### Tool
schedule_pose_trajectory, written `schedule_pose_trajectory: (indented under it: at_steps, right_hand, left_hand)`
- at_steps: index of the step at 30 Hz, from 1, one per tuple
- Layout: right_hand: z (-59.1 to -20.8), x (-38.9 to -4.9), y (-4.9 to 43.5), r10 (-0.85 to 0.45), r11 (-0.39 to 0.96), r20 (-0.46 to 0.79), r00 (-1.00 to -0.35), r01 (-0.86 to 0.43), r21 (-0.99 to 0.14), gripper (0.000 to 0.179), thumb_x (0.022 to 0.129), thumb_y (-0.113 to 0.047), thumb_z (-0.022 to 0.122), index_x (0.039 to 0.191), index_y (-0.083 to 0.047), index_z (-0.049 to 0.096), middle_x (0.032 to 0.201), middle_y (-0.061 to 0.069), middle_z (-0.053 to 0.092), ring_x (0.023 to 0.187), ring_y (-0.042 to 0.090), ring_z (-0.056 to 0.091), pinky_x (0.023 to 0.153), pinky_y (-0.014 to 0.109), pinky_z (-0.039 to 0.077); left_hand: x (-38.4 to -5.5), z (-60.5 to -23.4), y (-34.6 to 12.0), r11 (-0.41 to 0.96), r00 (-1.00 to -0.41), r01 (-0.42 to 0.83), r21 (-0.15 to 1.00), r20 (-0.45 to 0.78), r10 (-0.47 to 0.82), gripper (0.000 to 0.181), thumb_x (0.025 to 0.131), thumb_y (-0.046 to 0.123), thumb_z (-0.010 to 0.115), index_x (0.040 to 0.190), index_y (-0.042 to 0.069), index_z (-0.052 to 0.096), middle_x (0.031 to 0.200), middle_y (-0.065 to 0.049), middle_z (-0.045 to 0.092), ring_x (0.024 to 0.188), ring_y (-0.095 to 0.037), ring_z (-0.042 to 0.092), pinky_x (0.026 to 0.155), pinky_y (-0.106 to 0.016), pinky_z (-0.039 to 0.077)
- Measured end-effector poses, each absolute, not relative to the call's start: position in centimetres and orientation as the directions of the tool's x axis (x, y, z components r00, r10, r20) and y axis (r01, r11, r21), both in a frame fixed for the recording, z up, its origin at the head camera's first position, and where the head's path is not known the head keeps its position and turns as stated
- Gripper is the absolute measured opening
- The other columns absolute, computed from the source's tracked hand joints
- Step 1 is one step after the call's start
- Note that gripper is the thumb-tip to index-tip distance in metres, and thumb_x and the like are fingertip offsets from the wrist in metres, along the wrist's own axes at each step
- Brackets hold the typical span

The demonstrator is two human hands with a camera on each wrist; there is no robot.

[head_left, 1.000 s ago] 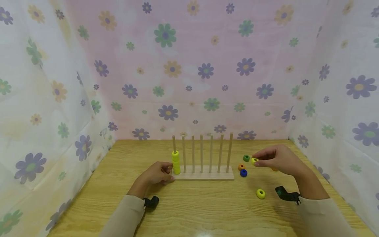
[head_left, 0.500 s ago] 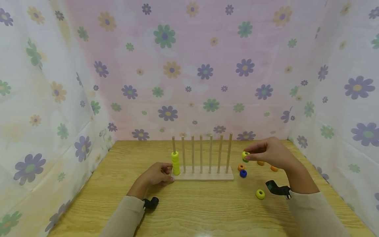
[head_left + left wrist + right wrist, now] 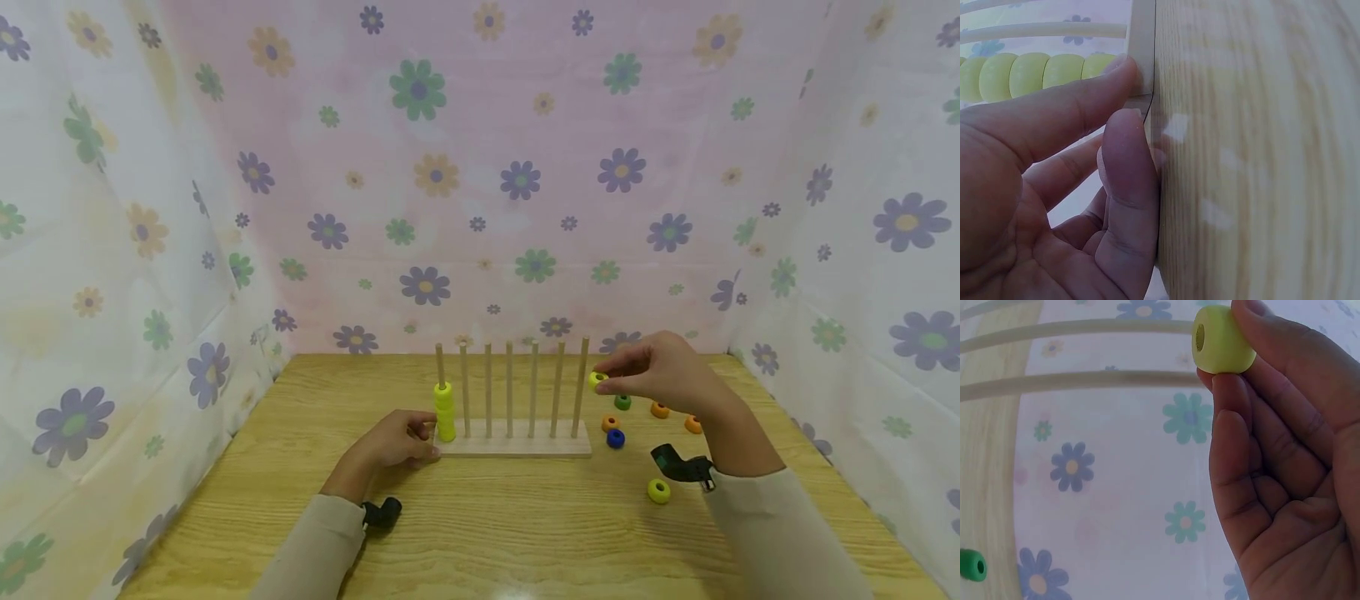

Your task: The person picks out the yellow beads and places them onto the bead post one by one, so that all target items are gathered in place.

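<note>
A wooden peg stand [image 3: 513, 450] with several upright pegs stands mid-table. On its leftmost peg are several stacked yellow beads [image 3: 446, 417]. My left hand [image 3: 397, 437] holds the left end of the stand's base, with the index fingertip and thumb [image 3: 1129, 150] at its corner, close to the lowest bead. My right hand [image 3: 667, 375] pinches a yellow bead [image 3: 1222, 340] between thumb and fingers. That bead is raised just right of the rightmost peg's upper part, its hole showing.
Right of the stand lie a green bead [image 3: 622, 402], a blue bead [image 3: 616, 438] and orange beads [image 3: 660, 409]. Another yellow bead [image 3: 659, 492] lies nearer the front, by the right wrist camera. Flowered cloth [image 3: 480, 167] walls the wooden table [image 3: 480, 525] at back and sides.
My right hand has carried the yellow bead left and up, over the green bead, to beside the rightmost peg. Orange beads once behind the hand now show. The left hand has stayed put.
</note>
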State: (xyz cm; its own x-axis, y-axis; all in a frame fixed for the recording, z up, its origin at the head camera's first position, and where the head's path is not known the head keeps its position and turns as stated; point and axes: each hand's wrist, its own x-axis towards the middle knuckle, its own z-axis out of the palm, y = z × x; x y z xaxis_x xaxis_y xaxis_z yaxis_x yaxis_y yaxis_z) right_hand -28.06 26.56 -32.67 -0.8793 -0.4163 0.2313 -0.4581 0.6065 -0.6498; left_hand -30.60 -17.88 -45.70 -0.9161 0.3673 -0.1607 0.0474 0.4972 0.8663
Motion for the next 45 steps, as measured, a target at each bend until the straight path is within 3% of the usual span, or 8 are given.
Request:
schedule_pose_trajectory:
  at_steps: [14,34,45]
  right_hand:
    - [-31.1,-28.6,23.7,-0.457,0.571,0.296,-0.839,-0.532,-0.625,0.022,0.085,-0.040,0.086,0.102,-0.026,0.082,0.096,-0.009,0.078,0.082,0.012,0.075,0.072,0.030,0.062]
    - [-30.5,-28.7,20.5,-0.489,0.524,0.289,-0.823,-0.542,-0.657,0.020,0.086,-0.036,0.085,0.104,-0.026,0.082,0.095,-0.008,0.078,0.080,0.019,0.075,0.068,0.034,0.061]
    - [-29.7,-28.8,18.8,-0.494,0.542,0.350,-0.796,-0.596,-0.592,0.018,0.088,-0.033,0.085,0.104,-0.026,0.082,0.095,-0.009,0.076,0.081,0.011,0.071,0.067,0.032,0.060]
  left_hand:
    - [-30.7,-45.8,-17.8,0.502,-0.916,0.043,0.864,-0.167,0.366,0.073,0.088,0.010,0.083,0.152,0.001,0.050,0.108,-0.014,0.055,0.077,-0.020,0.062,0.068,-0.031,0.058]
    - [-30.9,-46.2,-18.1,0.510,-0.912,0.057,0.858,-0.163,0.377,0.075,0.088,0.012,0.083,0.153,0.000,0.048,0.106,-0.012,0.056,0.074,-0.019,0.061,0.065,-0.028,0.056]
    - [-31.0,-46.3,-18.1,0.498,-0.910,0.064,0.865,-0.154,0.385,0.074,0.088,0.011,0.083,0.153,0.000,0.048,0.106,-0.012,0.056,0.075,-0.019,0.062,0.067,-0.031,0.057]
